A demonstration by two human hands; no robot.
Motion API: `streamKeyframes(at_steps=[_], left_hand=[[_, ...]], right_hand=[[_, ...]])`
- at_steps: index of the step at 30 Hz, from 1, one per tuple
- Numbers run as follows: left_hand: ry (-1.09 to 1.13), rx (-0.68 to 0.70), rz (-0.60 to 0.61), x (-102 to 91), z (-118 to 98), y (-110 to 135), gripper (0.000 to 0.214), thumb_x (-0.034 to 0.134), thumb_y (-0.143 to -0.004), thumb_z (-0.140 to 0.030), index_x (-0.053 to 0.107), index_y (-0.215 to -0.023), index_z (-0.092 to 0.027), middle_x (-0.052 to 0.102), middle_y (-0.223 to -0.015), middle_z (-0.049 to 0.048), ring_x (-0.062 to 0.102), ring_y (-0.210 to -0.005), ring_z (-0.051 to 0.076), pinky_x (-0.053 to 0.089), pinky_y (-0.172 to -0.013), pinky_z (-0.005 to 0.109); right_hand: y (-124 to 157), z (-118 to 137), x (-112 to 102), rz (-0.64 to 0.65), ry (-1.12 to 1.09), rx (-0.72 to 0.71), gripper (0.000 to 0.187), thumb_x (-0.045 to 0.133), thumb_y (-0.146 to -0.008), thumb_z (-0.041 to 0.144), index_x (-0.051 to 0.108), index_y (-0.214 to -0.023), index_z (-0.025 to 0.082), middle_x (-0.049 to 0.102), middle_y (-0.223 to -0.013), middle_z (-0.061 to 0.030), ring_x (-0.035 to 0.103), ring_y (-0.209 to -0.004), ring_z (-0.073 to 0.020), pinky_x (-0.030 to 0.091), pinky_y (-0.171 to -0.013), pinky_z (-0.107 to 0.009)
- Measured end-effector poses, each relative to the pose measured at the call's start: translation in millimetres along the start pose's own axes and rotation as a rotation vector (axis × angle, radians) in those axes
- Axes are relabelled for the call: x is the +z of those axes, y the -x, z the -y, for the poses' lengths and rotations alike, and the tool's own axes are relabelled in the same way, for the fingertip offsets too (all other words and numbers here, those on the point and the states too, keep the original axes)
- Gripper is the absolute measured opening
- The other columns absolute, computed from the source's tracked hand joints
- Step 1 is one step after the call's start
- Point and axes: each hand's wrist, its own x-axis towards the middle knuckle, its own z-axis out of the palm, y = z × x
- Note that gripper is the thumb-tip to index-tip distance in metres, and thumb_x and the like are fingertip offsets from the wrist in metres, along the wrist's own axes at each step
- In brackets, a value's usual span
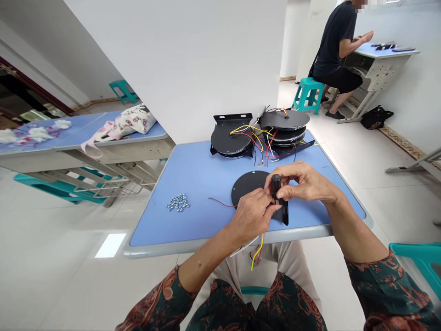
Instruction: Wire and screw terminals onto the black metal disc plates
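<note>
Head view:
- Right hand (305,180): fingers curl over the top of a black cylinder (276,185), pinching it against the thumb.
- Left hand (252,216): fingers (266,206) are bunched together and pressed to the cylinder's lower end; the exact grip is partly hidden.
- Just below both sets of fingers, the cylinder stands on a black bracket (283,213), which touches a round black plate (248,185). The hands cover part of the plate and block the view of where the parts join.
- Left of the fingers, a thin red wire (220,202) lies on the blue table (165,225), and a pile of small silver nuts (178,202) sits farther off.
- Beyond the fingertips are stacked black discs (284,122) and a black disc with a bracket (231,138), tangled in red, yellow and white wires (257,138).
- Below the left wrist, yellow and white wires (257,256) hang past the table edge.
- Well to the left, a patterned bag (120,126) lies on another table (138,138).
- Far right, a co-worker (334,50) sits on a teal stool (308,94) at a desk (386,53).
</note>
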Motion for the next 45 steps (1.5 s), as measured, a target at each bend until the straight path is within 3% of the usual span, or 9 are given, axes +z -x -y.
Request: streamKeyframes(at_steps=[9,23,36,45], left_hand=[[-0.011,-0.005,-0.018,-1.2,-3.3,-0.3,0.020,0.055,-0.101,-0.029,0.064,-0.088,-0.018,0.069,-0.080,0.0053,0.064,-0.076,0.019,0.053,-0.071,0.032],[-0.037,0.044,-0.021,-1.5,-3.8,-0.9,0.015,0.054,-0.101,-0.025,0.062,-0.091,-0.018,0.070,-0.084,0.0059,0.064,-0.078,0.020,0.052,-0.072,0.033],[-0.104,0.074,-0.032,-2.9,-5.4,-0.5,0.012,0.053,-0.101,-0.024,0.061,-0.097,-0.017,0.069,-0.083,0.0056,0.063,-0.077,0.020,0.053,-0.071,0.033],[-0.100,0.109,-0.071,-2.5,-4.9,-1.2,0.014,0.052,-0.102,-0.024,0.061,-0.093,-0.017,0.070,-0.082,0.0056,0.063,-0.076,0.020,0.052,-0.069,0.033]], right_hand=[[0.6,-1.5,0.5,-0.030,0.076,-0.025,0.036,0.070,-0.092,0.050,0.065,-0.087,0.015,0.064,-0.065,0.0012,0.056,-0.057,-0.0094,0.044,-0.055,-0.022],[0.7,-2.6,0.3,-0.062,0.151,-0.003,0.040,0.069,-0.091,0.054,0.064,-0.083,0.015,0.061,-0.070,0.0014,0.045,-0.059,-0.0079,0.035,-0.054,-0.022],[-0.6,2.7,3.3,-0.084,0.329,-0.090,0.049,0.058,-0.095,0.063,0.062,-0.082,0.015,0.055,-0.068,0.0021,0.040,-0.060,-0.0088,0.034,-0.056,-0.023],[-0.9,-1.1,2.2,-0.072,0.242,-0.054,0.046,0.062,-0.095,0.059,0.061,-0.080,0.015,0.056,-0.063,0.0030,0.042,-0.057,-0.0080,0.034,-0.055,-0.022]])
